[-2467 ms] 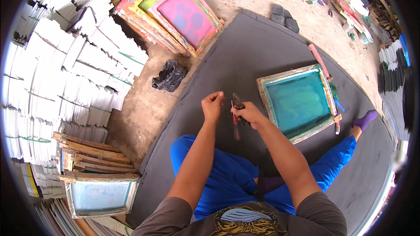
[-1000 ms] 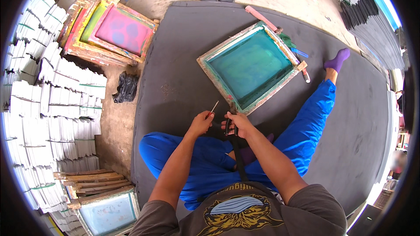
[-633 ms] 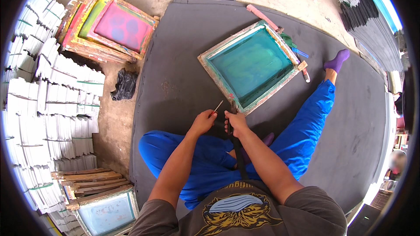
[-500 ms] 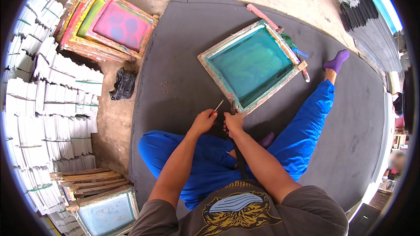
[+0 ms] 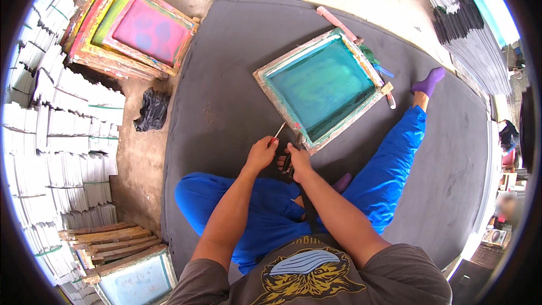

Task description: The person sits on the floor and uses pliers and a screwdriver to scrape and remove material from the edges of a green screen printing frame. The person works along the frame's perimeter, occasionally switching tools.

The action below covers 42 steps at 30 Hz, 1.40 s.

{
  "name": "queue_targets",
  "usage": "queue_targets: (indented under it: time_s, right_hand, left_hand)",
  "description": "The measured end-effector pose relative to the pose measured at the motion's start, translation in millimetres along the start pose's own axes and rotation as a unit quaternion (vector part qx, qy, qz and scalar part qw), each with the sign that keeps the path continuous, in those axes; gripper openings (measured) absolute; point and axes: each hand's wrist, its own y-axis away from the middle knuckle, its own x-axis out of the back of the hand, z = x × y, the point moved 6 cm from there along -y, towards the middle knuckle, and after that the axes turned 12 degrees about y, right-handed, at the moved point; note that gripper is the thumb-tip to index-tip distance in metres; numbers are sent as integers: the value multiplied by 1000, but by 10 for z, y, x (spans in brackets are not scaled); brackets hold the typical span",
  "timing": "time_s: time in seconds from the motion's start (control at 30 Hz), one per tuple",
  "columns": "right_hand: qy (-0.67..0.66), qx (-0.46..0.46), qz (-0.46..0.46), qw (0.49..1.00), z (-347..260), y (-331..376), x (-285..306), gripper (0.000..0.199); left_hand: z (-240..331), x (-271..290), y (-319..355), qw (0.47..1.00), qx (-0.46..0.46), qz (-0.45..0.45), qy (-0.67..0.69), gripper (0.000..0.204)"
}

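A slim screwdriver (image 5: 279,131) with a red handle is gripped in my left hand (image 5: 261,153), its metal shaft pointing up toward the near corner of a screen-printing frame (image 5: 278,106). My right hand (image 5: 299,160) is closed around a dark tool with black handles (image 5: 287,162); its head lies at that same corner, and its exact kind is hard to make out. Green-tinted mesh (image 5: 322,87) fills the worn, paint-stained wooden frame, which lies tilted on a dark grey mat. Both hands are close together, just below the frame's near corner.
Along the frame's far right side lie a pink rod (image 5: 337,22), a green cloth (image 5: 368,55), a blue item (image 5: 384,71) and a utility knife (image 5: 390,100). Stacked coloured frames (image 5: 149,31), a black plastic bag (image 5: 152,110) and bundled white sheets (image 5: 68,130) stand left of the mat (image 5: 214,118).
My left hand has turned slightly, so the screwdriver points more upright. My right hand has opened its fingers a little around the black handles. The whole view has shifted slightly.
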Motion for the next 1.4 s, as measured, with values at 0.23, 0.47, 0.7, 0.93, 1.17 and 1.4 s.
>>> queue_targets:
  time_s: [0.23, 0.47, 0.7, 0.93, 1.17, 1.4]
  right_hand:
    - [179, -29, -31, 983, -376, 109, 281, 41]
    - [246, -5, -16, 969, -515, 346, 219, 38]
    - [261, -21, -31, 965, -481, 251, 259, 37]
    - [220, -37, -4, 975, -456, 202, 276, 34]
    - [178, 1, 111, 978, -168, 30, 66, 28]
    - [348, 134, 338, 864, 4, -167, 172, 34]
  left_hand:
    - [0, -21, -10, 999, -34, 15, -25, 34]
    - [85, -3, 26, 1000, 14, 1, 9, 33]
    - [22, -31, -16, 1000, -11, 5, -28, 35]
    - [-32, -55, -41, 999, -11, 2, -31, 35]
    - [-37, -29, -14, 999, -14, 6, -50, 34]
    - [16, -55, -26, 1000, 1, 17, -15, 36]
